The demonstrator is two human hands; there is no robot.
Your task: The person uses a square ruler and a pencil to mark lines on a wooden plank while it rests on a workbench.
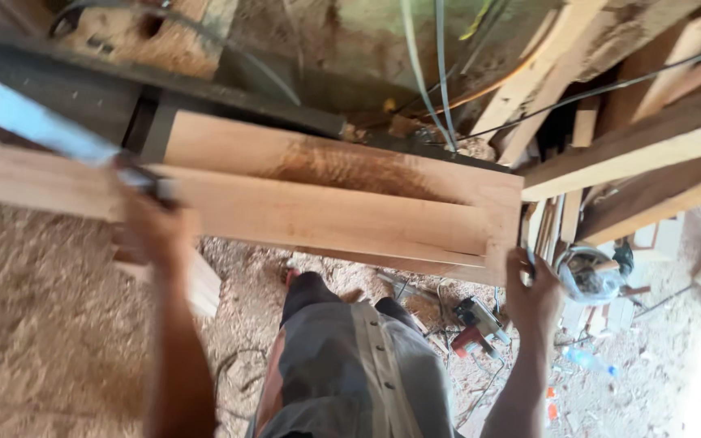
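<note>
Two pale wooden planks [318, 215] lie side by side across the view, on a dark machine bed [58, 93]. My left hand [152, 231] is closed around the handle of a flat metal blade [38, 130] that points up and left, and it rests against the near plank. My right hand [529, 288] grips the right end of the planks at their lower corner. A brown rough patch [342, 166] marks the far plank.
More boards [634, 146] lean and stack at the upper right. The floor is covered in sawdust [42, 324]. A power tool [476, 324], a plastic bag [590, 276], a bottle [590, 361] and cables lie on the floor at the right. My legs [350, 365] are below.
</note>
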